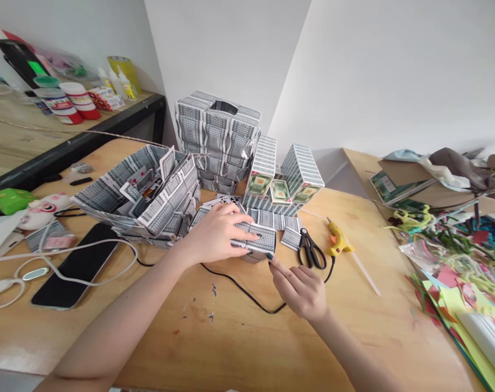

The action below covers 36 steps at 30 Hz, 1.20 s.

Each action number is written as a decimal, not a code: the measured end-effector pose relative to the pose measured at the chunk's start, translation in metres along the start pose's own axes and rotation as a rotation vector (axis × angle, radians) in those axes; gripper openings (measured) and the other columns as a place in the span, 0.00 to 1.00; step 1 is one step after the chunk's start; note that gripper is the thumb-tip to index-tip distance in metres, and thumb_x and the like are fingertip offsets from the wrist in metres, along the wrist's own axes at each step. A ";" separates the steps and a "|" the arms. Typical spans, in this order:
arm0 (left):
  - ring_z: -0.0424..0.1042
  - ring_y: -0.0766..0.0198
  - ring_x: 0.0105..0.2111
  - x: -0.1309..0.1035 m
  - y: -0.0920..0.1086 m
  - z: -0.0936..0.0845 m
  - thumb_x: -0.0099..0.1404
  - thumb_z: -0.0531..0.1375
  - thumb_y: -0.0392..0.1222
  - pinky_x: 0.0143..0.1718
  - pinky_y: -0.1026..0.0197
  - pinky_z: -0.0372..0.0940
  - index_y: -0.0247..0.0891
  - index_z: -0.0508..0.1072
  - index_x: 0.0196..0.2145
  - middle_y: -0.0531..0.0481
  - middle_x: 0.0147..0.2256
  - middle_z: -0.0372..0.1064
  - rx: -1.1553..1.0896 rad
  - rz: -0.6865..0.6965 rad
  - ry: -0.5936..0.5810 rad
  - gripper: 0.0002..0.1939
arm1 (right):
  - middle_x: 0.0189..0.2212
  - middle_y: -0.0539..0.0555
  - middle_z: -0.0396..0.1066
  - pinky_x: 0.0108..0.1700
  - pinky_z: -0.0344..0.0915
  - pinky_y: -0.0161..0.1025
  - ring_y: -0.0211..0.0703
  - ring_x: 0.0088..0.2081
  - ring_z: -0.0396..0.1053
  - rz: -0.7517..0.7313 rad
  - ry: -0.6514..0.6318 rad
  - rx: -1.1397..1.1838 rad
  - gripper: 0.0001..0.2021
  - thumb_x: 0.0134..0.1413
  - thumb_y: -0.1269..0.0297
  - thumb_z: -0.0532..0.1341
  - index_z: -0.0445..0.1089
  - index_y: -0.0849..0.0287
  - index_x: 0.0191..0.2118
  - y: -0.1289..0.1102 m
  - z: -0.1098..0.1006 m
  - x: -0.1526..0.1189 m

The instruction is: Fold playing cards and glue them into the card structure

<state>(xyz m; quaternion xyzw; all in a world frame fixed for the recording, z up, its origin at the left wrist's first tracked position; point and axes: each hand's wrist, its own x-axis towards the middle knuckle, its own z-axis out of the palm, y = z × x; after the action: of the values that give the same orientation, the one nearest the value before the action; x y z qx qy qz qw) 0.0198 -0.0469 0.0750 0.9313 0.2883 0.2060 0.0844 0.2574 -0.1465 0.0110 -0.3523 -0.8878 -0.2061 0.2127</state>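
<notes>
A long box made of grey-patterned playing cards (pixel 260 238) lies on the table before me. My left hand (pixel 214 231) bends over it from the left, fingers spread across its top and near side, gripping it. At its near right corner, the dark-nailed fingertips of my right hand (pixel 300 288) come together while the other fingers curl in. Whatever is between those fingertips is too small to tell. Behind my left hand are loose playing cards (pixel 231 200). Black-handled scissors (pixel 311 251) and a yellow glue gun (pixel 337 239) lie to the right.
A card-built basket (pixel 169 198) stands left, with a tall card-built box (pixel 218 136) behind. Stacked card packs (pixel 302 169) stand at the back. A black phone (pixel 78 267) and white cable lie left; craft scraps (pixel 447 245) fill the right side. A black cord (pixel 247 294) crosses the front.
</notes>
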 end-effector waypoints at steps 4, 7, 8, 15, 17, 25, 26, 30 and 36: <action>0.57 0.58 0.44 0.000 0.000 0.000 0.55 0.59 0.46 0.47 0.52 0.51 0.52 0.75 0.37 0.55 0.45 0.67 -0.001 0.000 0.003 0.10 | 0.46 0.58 0.69 0.23 0.55 0.39 0.36 0.22 0.64 0.033 0.012 0.041 0.14 0.50 0.74 0.59 0.68 0.59 0.44 0.000 0.004 -0.005; 0.58 0.58 0.43 0.000 0.000 -0.001 0.55 0.59 0.46 0.46 0.52 0.52 0.52 0.74 0.37 0.55 0.46 0.66 -0.004 -0.001 -0.002 0.10 | 0.46 0.57 0.68 0.22 0.55 0.38 0.36 0.21 0.64 0.067 -0.001 0.061 0.16 0.51 0.73 0.58 0.66 0.55 0.47 0.000 0.008 -0.011; 0.58 0.59 0.43 0.000 0.000 -0.001 0.55 0.60 0.46 0.46 0.52 0.52 0.52 0.74 0.38 0.55 0.46 0.66 -0.007 -0.002 -0.002 0.11 | 0.47 0.56 0.68 0.21 0.56 0.38 0.36 0.21 0.65 0.082 -0.002 0.067 0.16 0.52 0.73 0.57 0.65 0.54 0.48 0.000 0.009 -0.013; 0.58 0.59 0.43 0.001 -0.001 -0.001 0.55 0.60 0.45 0.46 0.52 0.52 0.52 0.74 0.38 0.55 0.45 0.67 -0.013 0.006 0.003 0.11 | 0.46 0.57 0.68 0.21 0.57 0.37 0.36 0.20 0.65 0.130 0.017 0.078 0.19 0.52 0.73 0.57 0.63 0.54 0.51 -0.004 0.014 -0.016; 0.58 0.58 0.43 0.001 -0.001 -0.001 0.55 0.60 0.45 0.46 0.52 0.52 0.52 0.74 0.38 0.55 0.46 0.67 -0.009 0.002 0.001 0.11 | 0.46 0.57 0.68 0.21 0.57 0.38 0.36 0.19 0.64 0.121 0.027 0.045 0.20 0.52 0.74 0.57 0.63 0.54 0.51 -0.005 0.014 -0.015; 0.58 0.58 0.43 0.001 -0.001 0.000 0.55 0.59 0.45 0.46 0.52 0.52 0.51 0.74 0.38 0.55 0.45 0.67 -0.012 0.009 0.006 0.11 | 0.44 0.57 0.70 0.20 0.56 0.37 0.35 0.19 0.64 0.178 0.092 0.095 0.22 0.50 0.75 0.59 0.63 0.54 0.52 -0.012 0.017 -0.012; 0.58 0.58 0.43 0.001 -0.001 0.000 0.55 0.60 0.45 0.46 0.52 0.52 0.51 0.74 0.38 0.55 0.45 0.67 -0.012 0.009 0.008 0.11 | 0.44 0.57 0.70 0.20 0.57 0.37 0.35 0.18 0.64 0.174 0.091 0.077 0.22 0.50 0.75 0.59 0.63 0.54 0.52 -0.012 0.017 -0.012; 0.58 0.58 0.43 0.001 0.000 -0.001 0.55 0.60 0.45 0.46 0.52 0.52 0.52 0.74 0.38 0.55 0.45 0.67 -0.013 0.004 0.004 0.11 | 0.45 0.58 0.69 0.20 0.58 0.36 0.35 0.18 0.65 0.193 0.100 0.081 0.22 0.51 0.74 0.58 0.61 0.54 0.53 -0.015 0.016 -0.010; 0.58 0.59 0.43 0.000 -0.001 -0.001 0.55 0.60 0.45 0.46 0.52 0.52 0.52 0.75 0.37 0.54 0.45 0.67 -0.018 0.019 0.010 0.10 | 0.43 0.57 0.71 0.22 0.63 0.35 0.36 0.19 0.68 0.414 0.128 0.215 0.19 0.51 0.75 0.55 0.66 0.54 0.48 -0.019 0.022 -0.013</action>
<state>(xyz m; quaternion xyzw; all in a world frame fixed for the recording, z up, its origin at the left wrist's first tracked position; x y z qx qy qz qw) 0.0189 -0.0459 0.0755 0.9322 0.2778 0.2140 0.0892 0.2478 -0.1546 -0.0178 -0.4881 -0.7984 -0.0842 0.3424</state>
